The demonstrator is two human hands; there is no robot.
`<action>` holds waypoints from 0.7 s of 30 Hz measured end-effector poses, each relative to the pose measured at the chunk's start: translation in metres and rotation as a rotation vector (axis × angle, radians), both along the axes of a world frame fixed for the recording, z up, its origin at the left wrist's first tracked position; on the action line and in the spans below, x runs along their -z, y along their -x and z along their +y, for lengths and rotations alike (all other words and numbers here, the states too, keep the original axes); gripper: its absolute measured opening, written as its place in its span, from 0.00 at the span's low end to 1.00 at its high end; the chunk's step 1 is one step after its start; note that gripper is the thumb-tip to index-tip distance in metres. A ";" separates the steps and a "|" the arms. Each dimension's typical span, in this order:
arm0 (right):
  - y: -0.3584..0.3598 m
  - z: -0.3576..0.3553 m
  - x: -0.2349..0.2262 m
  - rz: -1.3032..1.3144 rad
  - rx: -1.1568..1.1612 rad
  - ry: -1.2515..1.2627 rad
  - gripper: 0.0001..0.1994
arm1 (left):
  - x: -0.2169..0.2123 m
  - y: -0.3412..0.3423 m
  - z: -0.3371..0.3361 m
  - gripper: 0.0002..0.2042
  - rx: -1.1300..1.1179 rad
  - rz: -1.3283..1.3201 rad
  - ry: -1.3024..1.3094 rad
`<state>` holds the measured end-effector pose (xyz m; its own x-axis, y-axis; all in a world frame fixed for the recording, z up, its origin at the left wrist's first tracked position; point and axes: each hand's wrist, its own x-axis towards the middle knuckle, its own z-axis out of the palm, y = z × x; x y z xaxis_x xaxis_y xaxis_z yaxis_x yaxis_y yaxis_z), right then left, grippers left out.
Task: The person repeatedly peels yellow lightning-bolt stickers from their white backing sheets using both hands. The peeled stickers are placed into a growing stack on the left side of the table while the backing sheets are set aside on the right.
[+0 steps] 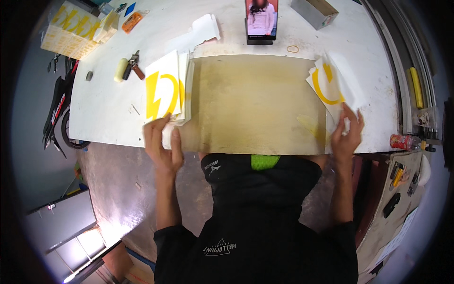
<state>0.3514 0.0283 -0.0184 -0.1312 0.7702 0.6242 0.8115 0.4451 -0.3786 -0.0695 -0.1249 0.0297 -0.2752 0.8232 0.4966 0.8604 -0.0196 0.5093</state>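
My left hand [163,144] is at the near edge of a stack of white sheets printed in yellow [163,87], on the left of the table. Its fingertips meet the top sheet's lower edge, and its thumb stands apart from them. On the right, my right hand [347,132] has its fingers bent around the near corner of a white sheet with a yellow curved print [328,85]. That sheet lies over or among other sheets and is partly smeared by motion. Between the hands lies a brownish flat board [255,104], with a yellowish patch near its right end.
A phone on a stand [261,28] is behind the board, beside a grey open box [315,13]. Keys [133,65], crumpled white paper [205,29] and a box of yellow-printed stock [73,31] stand at left. A bottle [405,141] is at right.
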 end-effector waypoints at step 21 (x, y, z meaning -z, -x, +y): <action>0.061 -0.055 0.007 1.016 -0.331 0.783 0.05 | 0.064 -0.080 0.023 0.18 0.324 -1.430 0.386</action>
